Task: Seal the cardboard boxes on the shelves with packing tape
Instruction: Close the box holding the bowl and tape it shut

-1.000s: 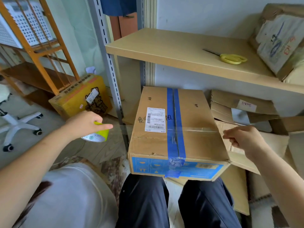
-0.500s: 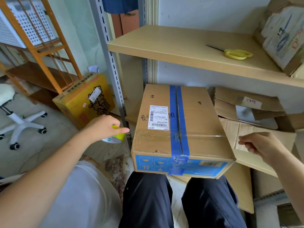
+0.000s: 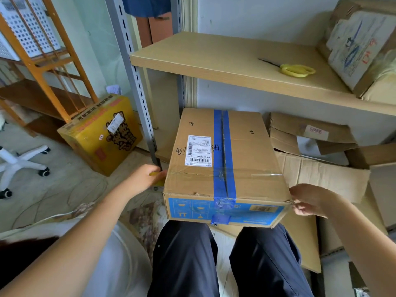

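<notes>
A brown cardboard box (image 3: 252, 155) with a blue tape seam and a white label sits on the lower shelf, its near end over my knees. A strip of clear packing tape (image 3: 248, 174) runs crosswise over its top. My left hand (image 3: 143, 179) grips the yellow tape roll (image 3: 157, 182), mostly hidden, against the box's left side. My right hand (image 3: 308, 201) pinches the tape end at the box's right near corner.
Yellow scissors (image 3: 296, 70) lie on the upper shelf (image 3: 214, 61), beside a tilted box (image 3: 360, 46). Flattened and open cartons (image 3: 321, 174) fill the lower shelf to the right. A yellow box (image 3: 100, 133), an orange rack (image 3: 42, 67) and a white chair base (image 3: 19, 161) stand at the left.
My left hand has brought the tape roll rightward up to the box's left side. My right hand dropped down to the box's right near corner, pulling the clear tape down over the edge.
</notes>
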`<state>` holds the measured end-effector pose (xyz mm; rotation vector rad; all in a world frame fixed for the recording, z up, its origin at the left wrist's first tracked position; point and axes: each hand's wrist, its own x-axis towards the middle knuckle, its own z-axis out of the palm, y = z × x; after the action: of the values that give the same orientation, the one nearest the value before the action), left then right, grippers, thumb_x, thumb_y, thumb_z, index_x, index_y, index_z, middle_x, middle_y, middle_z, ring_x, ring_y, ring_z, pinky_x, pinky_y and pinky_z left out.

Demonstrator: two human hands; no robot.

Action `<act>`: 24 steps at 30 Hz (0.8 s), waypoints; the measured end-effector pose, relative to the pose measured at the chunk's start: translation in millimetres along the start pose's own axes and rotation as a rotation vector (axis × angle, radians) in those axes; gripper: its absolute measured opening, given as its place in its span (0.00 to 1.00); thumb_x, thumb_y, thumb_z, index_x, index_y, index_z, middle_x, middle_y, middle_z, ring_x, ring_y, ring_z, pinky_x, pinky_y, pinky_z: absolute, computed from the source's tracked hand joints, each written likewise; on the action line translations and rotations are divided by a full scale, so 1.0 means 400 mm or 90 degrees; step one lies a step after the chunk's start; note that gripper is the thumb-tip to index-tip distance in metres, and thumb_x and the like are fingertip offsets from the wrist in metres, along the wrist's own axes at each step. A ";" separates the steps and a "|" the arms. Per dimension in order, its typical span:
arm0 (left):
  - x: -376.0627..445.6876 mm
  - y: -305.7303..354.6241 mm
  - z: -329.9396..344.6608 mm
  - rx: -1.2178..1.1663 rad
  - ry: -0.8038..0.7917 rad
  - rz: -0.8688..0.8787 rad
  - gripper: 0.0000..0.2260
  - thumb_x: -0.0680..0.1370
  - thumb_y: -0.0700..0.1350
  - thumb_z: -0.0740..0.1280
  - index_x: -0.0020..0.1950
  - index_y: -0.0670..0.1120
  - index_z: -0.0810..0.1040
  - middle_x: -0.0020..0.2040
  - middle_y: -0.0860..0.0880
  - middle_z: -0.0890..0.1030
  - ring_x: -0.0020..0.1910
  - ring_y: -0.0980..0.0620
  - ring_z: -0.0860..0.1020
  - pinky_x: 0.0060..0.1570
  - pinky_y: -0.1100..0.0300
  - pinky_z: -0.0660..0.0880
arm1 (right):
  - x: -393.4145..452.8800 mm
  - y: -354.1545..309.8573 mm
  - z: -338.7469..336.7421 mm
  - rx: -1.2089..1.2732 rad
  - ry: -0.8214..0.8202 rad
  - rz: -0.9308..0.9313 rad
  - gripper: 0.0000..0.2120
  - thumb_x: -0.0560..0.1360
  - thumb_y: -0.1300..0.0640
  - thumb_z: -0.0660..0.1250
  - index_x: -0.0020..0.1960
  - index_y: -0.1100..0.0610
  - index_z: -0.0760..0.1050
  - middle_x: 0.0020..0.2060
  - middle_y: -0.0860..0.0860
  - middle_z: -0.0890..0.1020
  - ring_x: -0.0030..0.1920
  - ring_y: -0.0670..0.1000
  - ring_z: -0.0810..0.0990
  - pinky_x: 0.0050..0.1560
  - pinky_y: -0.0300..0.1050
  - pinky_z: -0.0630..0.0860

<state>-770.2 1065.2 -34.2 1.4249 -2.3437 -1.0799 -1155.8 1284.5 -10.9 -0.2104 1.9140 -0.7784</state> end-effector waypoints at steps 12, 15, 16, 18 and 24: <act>0.019 0.089 0.117 -0.104 -0.013 -0.041 0.23 0.80 0.59 0.65 0.28 0.49 0.73 0.23 0.51 0.74 0.29 0.44 0.82 0.31 0.55 0.77 | -0.109 -0.024 0.345 -0.635 0.291 -0.471 0.58 0.66 0.24 0.26 0.79 0.64 0.51 0.79 0.62 0.54 0.80 0.57 0.49 0.79 0.52 0.47; 0.028 0.096 0.153 -0.059 -0.025 -0.015 0.26 0.80 0.62 0.62 0.28 0.48 0.73 0.20 0.51 0.74 0.25 0.46 0.81 0.38 0.48 0.80 | -0.123 -0.033 0.437 -0.717 0.227 -0.534 0.57 0.65 0.23 0.28 0.80 0.63 0.42 0.80 0.58 0.46 0.80 0.55 0.41 0.78 0.48 0.40; 0.032 0.096 0.158 -0.056 -0.026 -0.012 0.26 0.80 0.63 0.61 0.30 0.46 0.75 0.20 0.50 0.75 0.24 0.49 0.80 0.39 0.48 0.80 | -0.118 -0.029 0.447 -0.724 0.226 -0.544 0.56 0.66 0.23 0.30 0.80 0.62 0.41 0.80 0.57 0.45 0.80 0.54 0.40 0.78 0.47 0.39; 0.041 0.091 0.161 -0.041 -0.034 -0.003 0.27 0.80 0.65 0.59 0.33 0.45 0.77 0.22 0.50 0.78 0.25 0.50 0.79 0.39 0.49 0.80 | -0.113 -0.021 0.449 -0.737 0.238 -0.600 0.51 0.70 0.25 0.32 0.81 0.59 0.46 0.80 0.55 0.48 0.80 0.55 0.43 0.78 0.50 0.41; 0.050 0.102 0.133 -0.141 -0.107 -0.012 0.22 0.79 0.65 0.61 0.41 0.49 0.81 0.36 0.51 0.83 0.41 0.50 0.82 0.42 0.60 0.72 | -0.073 0.004 0.476 -0.741 0.299 -0.825 0.29 0.77 0.44 0.56 0.74 0.57 0.70 0.72 0.58 0.72 0.72 0.57 0.71 0.67 0.60 0.71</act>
<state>-835.4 1085.3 -48.7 1.3245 -2.2359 -1.4650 -977.4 1218.6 -42.6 -2.2841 2.3430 -0.3358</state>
